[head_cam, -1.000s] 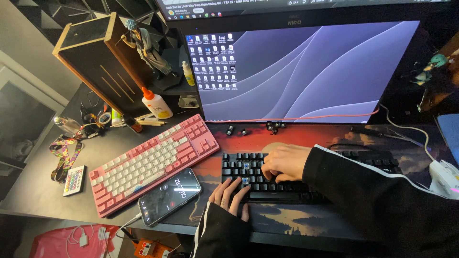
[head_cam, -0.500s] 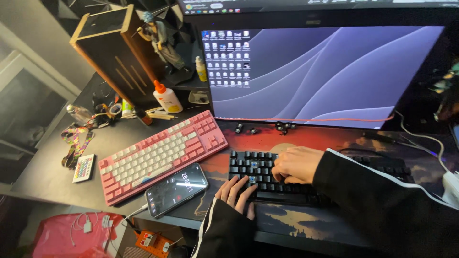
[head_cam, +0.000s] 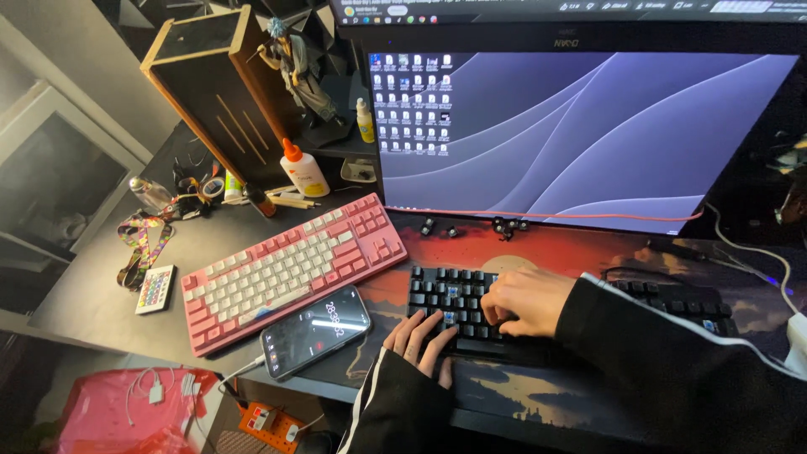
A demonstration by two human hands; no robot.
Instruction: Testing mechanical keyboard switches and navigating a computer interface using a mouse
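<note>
A black keyboard [head_cam: 458, 294] lies on a red and dark desk mat [head_cam: 588, 252] in front of a wide monitor [head_cam: 580, 126]. My left hand [head_cam: 420, 340] rests flat on the keyboard's near left edge with its fingers spread. My right hand [head_cam: 525, 298] is curled over the keys in the middle, fingertips pressed down together. Anything under those fingertips is hidden. Both arms wear black sleeves with a white stripe. A few loose dark keycaps [head_cam: 504, 225] lie on the mat just below the monitor.
A pink and white keyboard [head_cam: 290, 269] lies at an angle to the left, with a phone [head_cam: 315, 330] showing a lit screen at its near end. Further left are a small remote [head_cam: 155, 288], a glue bottle [head_cam: 303, 168], a wooden box [head_cam: 214, 84] and a figurine [head_cam: 294, 63].
The view has swung left and moved closer, so everything sits further right and larger in frame. Both hands have stayed on the black keyboard in nearly the same pose.
</note>
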